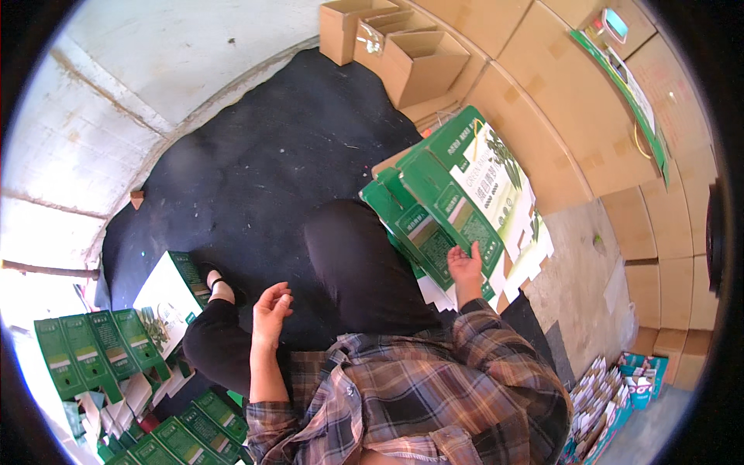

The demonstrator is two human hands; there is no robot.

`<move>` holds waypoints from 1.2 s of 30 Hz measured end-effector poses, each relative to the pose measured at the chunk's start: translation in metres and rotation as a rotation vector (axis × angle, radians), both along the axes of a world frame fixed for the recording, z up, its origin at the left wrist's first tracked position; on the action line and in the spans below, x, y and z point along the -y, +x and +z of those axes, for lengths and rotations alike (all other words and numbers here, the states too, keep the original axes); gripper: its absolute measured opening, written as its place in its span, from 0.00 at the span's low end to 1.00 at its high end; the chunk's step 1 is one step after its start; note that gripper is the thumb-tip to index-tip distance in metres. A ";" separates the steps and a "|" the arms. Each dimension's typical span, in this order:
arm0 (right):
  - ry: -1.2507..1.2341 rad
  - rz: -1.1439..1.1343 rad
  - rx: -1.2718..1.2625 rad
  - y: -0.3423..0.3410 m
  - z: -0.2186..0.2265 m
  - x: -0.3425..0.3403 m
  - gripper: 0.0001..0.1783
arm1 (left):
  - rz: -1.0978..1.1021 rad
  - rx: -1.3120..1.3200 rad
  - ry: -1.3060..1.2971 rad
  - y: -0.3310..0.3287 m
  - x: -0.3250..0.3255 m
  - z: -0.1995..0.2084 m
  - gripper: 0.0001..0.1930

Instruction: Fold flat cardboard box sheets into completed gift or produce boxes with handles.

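Observation:
My right hand (465, 269) is at the near edge of a stack of flattened green-and-white cartons (496, 186) on my right. Its fingers are outstretched over the printed green panel (455, 209); whether they touch it I cannot tell. In front of my left side, my left hand (271, 311) is held up over the dark floor. Its fingers are loosely bent, with nothing visible in them. At the left stands a white-and-green carton (167, 298), close to my foot, beside a row of assembled green cartons (85, 353).
Open brown boxes (426, 66) stand at the far wall, and stacked brown cartons (558, 101) line the right. A green-edged flat carton (628, 101) leans on them. Folded packages (601, 411) fill the lower right. Black sheeting (256, 155) covers the floor. More green cartons (190, 434) stand lower left.

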State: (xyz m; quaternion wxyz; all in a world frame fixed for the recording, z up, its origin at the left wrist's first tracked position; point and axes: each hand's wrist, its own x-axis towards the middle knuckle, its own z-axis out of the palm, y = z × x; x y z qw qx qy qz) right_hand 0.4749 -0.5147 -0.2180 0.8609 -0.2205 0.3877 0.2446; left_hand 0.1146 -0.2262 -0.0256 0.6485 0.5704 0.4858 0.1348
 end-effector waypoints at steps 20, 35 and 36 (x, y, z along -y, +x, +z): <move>-0.393 0.182 1.016 -0.009 0.210 -0.085 0.27 | 0.068 0.105 0.040 -0.006 -0.012 0.008 0.15; -0.250 0.438 1.584 0.048 0.330 -0.203 0.18 | 0.401 0.286 0.254 -0.054 -0.080 0.065 0.16; -0.196 0.509 1.628 0.043 0.336 -0.215 0.17 | 0.431 0.269 0.317 -0.064 -0.091 0.068 0.17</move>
